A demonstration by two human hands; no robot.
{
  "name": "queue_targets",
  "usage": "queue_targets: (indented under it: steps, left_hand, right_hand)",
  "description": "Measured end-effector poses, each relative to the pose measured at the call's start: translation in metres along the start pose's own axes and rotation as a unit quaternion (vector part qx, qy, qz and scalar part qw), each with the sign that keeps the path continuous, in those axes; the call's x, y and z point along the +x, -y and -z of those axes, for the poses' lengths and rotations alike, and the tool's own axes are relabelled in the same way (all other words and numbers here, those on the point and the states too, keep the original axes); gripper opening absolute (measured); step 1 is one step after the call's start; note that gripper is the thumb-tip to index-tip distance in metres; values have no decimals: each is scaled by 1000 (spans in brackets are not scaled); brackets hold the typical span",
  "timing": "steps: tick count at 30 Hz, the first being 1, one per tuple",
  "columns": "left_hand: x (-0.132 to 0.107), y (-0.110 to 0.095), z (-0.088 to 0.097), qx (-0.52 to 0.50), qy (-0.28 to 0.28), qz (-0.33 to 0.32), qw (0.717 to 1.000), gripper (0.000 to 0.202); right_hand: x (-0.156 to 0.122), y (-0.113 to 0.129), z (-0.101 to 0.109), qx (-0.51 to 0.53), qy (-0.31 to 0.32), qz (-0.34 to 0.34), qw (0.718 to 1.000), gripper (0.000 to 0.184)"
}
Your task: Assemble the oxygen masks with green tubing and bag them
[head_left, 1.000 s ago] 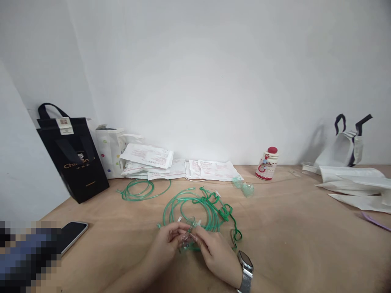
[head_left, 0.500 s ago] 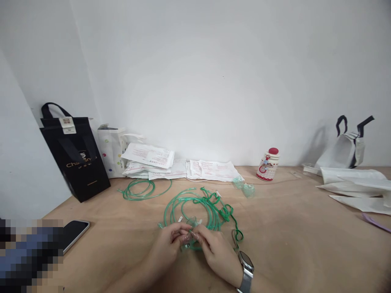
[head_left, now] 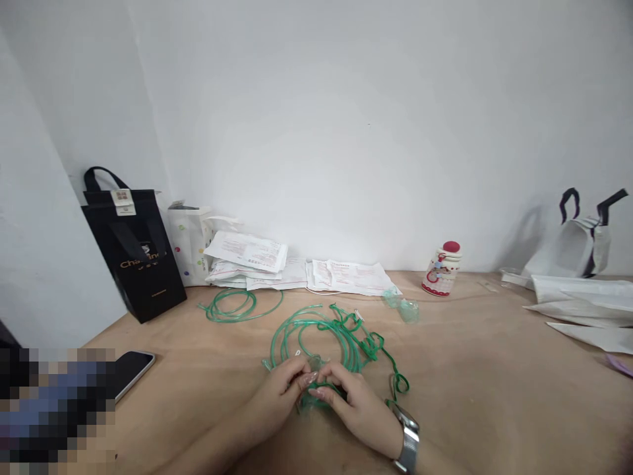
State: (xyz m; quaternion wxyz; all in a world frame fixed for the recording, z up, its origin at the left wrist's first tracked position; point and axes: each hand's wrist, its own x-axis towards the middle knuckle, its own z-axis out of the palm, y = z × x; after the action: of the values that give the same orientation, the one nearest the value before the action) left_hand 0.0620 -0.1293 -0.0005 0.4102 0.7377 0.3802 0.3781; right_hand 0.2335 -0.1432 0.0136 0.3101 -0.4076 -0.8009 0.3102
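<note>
My left hand (head_left: 281, 399) and my right hand (head_left: 353, 406) meet low in the middle, both closed with their fingertips pinched together. Between them is a clear green plastic piece (head_left: 310, 404), mostly hidden by the fingers, so its full shape does not show. A dark green strip passes by my right thumb and index finger. Just beyond the hands lies a coil of clear green tubing (head_left: 277, 336). Tangled dark green elastic cords (head_left: 372, 344) lie on its right side. A watch is on my right wrist.
White printed packets (head_left: 247, 254) lie along the wall beside a black paper bag (head_left: 143, 264). A second tubing coil (head_left: 230, 320) and clear green plastic pieces (head_left: 409, 310) rest farther back. A bottle (head_left: 442, 270), opened white wrappers (head_left: 578, 300) and a phone (head_left: 132, 369) are on the table (head_left: 484, 396).
The view has shifted slightly left. My fingers have changed their hold on the clear green plastic piece, and a dark green strip now shows by my right thumb.
</note>
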Motion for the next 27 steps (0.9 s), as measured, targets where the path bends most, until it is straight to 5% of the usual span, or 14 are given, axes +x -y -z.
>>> queue_targets:
  steps: [4,11,19,27]
  left_hand:
    - [0,-7,2,-17,2,-9,1000,27]
    - [-2,-16,2,-1,-16,-2,1000,22]
    - [-1,-16,5,-107,-25,25,994,25]
    - [6,-7,5,-112,-7,15,994,27]
  right_hand:
    - [6,-3,9,162,-13,-35,986,35]
    - [10,-8,11,106,69,-40,991,30]
    - [13,0,9,275,39,-8,961,31]
    - [11,-5,8,380,52,-66,921,32]
